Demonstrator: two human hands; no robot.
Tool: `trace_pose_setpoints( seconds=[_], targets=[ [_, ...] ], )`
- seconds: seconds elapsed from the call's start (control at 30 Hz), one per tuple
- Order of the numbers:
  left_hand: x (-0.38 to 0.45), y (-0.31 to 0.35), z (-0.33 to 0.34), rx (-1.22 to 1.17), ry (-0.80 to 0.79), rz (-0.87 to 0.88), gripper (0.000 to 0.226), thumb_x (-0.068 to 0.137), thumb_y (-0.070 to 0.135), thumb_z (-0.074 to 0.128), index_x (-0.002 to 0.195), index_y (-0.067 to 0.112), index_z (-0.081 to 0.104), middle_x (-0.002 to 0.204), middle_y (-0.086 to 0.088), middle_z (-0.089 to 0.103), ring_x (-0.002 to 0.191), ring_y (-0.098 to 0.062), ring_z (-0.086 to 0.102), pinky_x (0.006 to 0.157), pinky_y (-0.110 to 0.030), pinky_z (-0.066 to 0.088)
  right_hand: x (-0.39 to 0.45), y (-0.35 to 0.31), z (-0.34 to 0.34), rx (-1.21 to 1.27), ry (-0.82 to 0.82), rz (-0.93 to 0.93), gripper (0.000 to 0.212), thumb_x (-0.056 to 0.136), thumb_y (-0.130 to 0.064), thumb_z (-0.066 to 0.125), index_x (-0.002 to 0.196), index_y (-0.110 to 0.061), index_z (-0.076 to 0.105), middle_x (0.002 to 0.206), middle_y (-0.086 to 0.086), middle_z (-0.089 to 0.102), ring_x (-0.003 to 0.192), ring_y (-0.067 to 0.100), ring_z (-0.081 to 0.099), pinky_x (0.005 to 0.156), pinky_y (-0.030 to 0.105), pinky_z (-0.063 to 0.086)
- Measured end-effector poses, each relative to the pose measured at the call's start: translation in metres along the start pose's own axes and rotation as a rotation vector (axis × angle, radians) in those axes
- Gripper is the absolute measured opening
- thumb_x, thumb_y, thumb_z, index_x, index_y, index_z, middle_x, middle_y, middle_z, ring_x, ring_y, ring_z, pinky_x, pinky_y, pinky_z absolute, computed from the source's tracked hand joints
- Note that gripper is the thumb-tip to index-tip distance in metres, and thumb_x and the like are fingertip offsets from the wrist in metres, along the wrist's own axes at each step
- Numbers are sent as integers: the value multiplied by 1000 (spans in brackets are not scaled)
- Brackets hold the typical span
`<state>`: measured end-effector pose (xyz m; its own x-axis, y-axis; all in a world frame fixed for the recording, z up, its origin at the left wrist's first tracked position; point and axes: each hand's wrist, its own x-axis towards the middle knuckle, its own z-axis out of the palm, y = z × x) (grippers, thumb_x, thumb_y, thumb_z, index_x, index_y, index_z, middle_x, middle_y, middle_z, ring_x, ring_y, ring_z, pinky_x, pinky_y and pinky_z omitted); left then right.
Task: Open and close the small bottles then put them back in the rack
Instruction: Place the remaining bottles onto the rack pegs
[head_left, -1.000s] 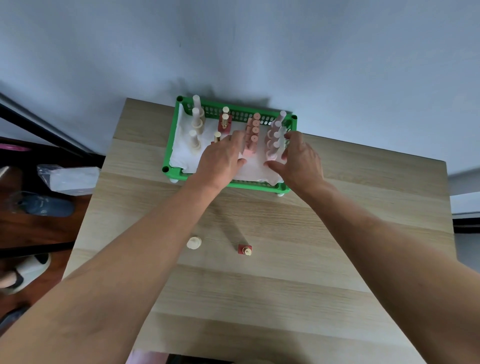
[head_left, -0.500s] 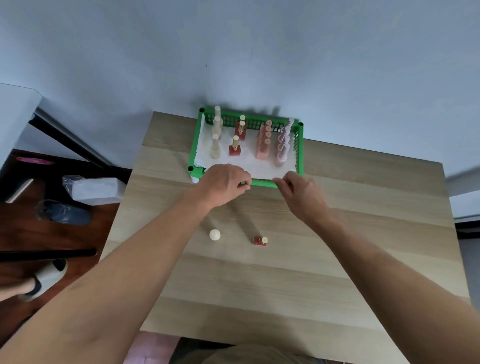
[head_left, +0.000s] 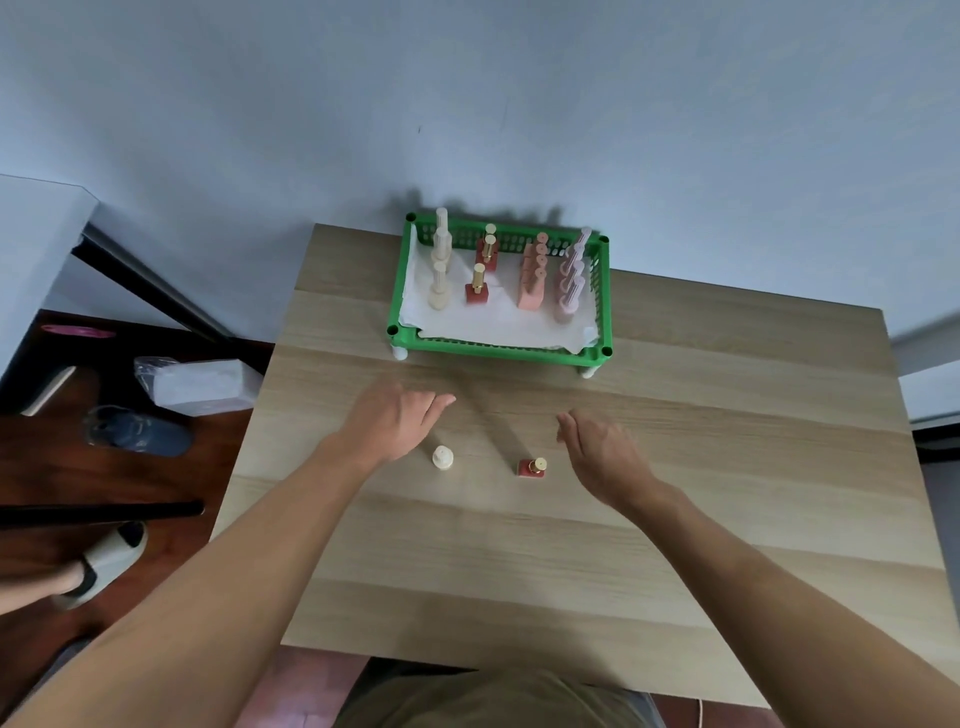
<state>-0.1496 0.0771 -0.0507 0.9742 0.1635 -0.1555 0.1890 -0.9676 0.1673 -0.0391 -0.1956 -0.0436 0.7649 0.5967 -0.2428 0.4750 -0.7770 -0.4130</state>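
Observation:
A green plastic rack (head_left: 498, 349) lined with white paper stands at the table's far edge, holding rows of small cream, red, peach and pink bottles. On the wooden table (head_left: 571, 545) in front of it stand a cream bottle (head_left: 442, 458) and a red bottle with a gold cap (head_left: 533, 467). My left hand (head_left: 395, 423) hovers just up and left of the cream bottle, fingers apart and empty. Just right of the red bottle is my right hand (head_left: 602, 447), also spread and holding nothing.
To the left, on the dark floor, lie a wrapped white package (head_left: 200, 384), a dark shoe (head_left: 137, 431) and a black bar (head_left: 98, 512). A slippered foot (head_left: 98, 569) shows at lower left. A pale wall rises behind the table.
Both hands have pulled back from the rack toward me and now hover beside the two bottles on the table. The camera tilted, so the rack sits farther away.

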Motion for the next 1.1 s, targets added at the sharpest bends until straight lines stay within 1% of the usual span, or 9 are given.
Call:
trace_pose_setpoints(
  seconds=[0.13, 0.2, 0.3, 0.37, 0.57, 0.67, 0.77, 0.97, 1.1],
  targets=[
    [-12, -4, 14, -47, -63, -57, 42, 105, 38, 36, 90, 11, 64, 68, -11, 67, 60, -32, 64, 56, -39, 51, -9, 3, 7, 29, -32, 18, 40, 107, -35, 27, 112, -16, 63, 101, 5, 75, 87, 30, 70, 75, 40, 53],
    [-15, -5, 20, -109, -120, -81, 28, 104, 21, 40, 121, 12, 62, 99, -13, 72, 85, -35, 69, 73, -42, 53, -12, 5, 9, 33, -47, 36, 35, 107, -28, 30, 124, -14, 57, 111, 8, 74, 95, 32, 70, 80, 43, 54],
    [-21, -7, 25, -189, -173, -83, 50, 95, 3, 43, 144, 16, 47, 134, -9, 52, 99, -36, 63, 79, -41, 48, -17, 6, 13, 30, -73, 55, 35, 104, -16, 33, 135, -15, 48, 91, 12, 74, 77, 29, 69, 67, 40, 53],
    [-25, -6, 26, -220, -146, -64, 53, 92, 3, 45, 143, 17, 46, 128, -6, 44, 91, -33, 60, 73, -39, 46, -21, 5, 14, 40, -88, 48, 41, 101, -13, 33, 140, -18, 44, 76, 9, 69, 63, 27, 62, 58, 38, 48],
    [-36, -2, 27, -236, -234, -14, 61, 89, 23, 62, 145, 25, 39, 135, 3, 39, 102, -22, 58, 85, -38, 52, -31, 2, 24, 4, -120, -64, 58, 89, -8, 53, 145, -20, 42, 121, 3, 60, 91, 12, 58, 86, 37, 55],
    [-38, 0, 29, -268, -305, -7, 77, 79, 41, 74, 145, 27, 38, 133, 7, 40, 108, -16, 56, 91, -36, 50, -32, 1, 28, -15, -166, -92, 59, 90, -22, 60, 146, -23, 41, 130, 3, 53, 107, 16, 56, 95, 36, 51],
    [-39, 4, 32, -343, -261, -3, 72, 75, 48, 77, 138, 27, 47, 125, 9, 48, 108, -12, 54, 91, -31, 46, -30, -4, 34, 3, -176, -87, 59, 90, -34, 66, 143, -24, 43, 130, 2, 52, 113, 18, 54, 97, 36, 49],
    [-40, 6, 41, -403, -145, 20, 38, 79, 40, 78, 110, 24, 62, 105, 14, 57, 98, -11, 57, 76, -24, 36, -26, -15, 42, 14, -143, -49, 32, 91, -35, 68, 119, -22, 60, 117, -1, 57, 106, 20, 57, 89, 35, 47],
    [-40, 5, 42, -395, -118, 18, 34, 78, 40, 78, 106, 24, 64, 99, 17, 56, 93, -9, 58, 73, -23, 33, -25, -19, 41, 57, -118, -28, 14, 91, -29, 68, 105, -24, 66, 108, -4, 59, 100, 19, 58, 86, 34, 47]
  ],
)
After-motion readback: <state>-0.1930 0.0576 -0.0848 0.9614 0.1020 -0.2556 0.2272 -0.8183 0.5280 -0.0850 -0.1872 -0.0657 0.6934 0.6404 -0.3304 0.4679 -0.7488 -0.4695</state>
